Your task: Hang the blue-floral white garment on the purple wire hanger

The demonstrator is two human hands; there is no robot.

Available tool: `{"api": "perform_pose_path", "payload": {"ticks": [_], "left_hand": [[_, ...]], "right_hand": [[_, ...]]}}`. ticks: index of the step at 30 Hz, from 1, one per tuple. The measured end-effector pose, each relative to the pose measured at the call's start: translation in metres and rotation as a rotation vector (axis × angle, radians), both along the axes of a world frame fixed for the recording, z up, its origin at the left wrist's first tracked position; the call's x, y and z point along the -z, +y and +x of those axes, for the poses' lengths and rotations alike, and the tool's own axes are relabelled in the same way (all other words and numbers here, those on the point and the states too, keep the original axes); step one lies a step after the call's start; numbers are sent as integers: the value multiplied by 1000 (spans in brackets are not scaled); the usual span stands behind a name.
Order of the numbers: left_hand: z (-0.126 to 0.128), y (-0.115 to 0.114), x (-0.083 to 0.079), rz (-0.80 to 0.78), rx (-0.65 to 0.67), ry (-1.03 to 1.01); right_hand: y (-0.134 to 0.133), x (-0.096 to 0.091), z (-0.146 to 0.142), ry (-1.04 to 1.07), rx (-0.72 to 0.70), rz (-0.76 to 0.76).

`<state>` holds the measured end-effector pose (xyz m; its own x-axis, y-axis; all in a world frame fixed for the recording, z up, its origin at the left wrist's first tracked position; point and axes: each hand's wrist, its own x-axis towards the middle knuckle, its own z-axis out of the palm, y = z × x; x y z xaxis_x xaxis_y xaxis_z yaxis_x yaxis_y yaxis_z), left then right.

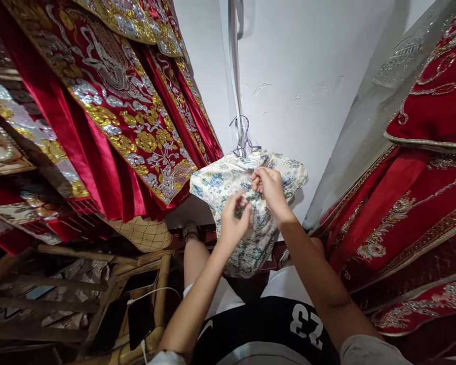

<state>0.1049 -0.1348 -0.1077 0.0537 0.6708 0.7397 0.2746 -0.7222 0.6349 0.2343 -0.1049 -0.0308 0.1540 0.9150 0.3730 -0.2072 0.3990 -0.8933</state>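
A cream, blue-floral cloth shirt is hanging behind the fingers. Left hand: curving, tips apart; right hand: pressing together, contents unclear. Tugging could be dislodging the purple wire hanger above.

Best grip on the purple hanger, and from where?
Likely the neck of the purple hanger, pinched from the front, the wearer's side: that thin stretch rises bare above the collar of the floral garment, while the wall behind leaves little access.
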Motion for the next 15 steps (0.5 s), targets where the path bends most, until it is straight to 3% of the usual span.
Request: {"api": "perform_pose_path", "payload": {"ticks": [3, 6, 10, 13, 15], "left_hand": [[-3, 25, -61, 87, 5, 51], [-2, 39, -90, 75, 18, 229], [-6, 38, -97, 232, -90, 365], [-32, 46, -93, 314, -264, 127], [-59, 60, -82, 258, -329, -135]], "right_hand": [[-4, 2, 1, -90, -11, 76], [5, 5, 4, -134, 8, 135], [26, 41, 11, -194, 114, 83], [23, 89, 16, -159, 172, -30], [7, 119, 15, -101, 164, -73]]}}
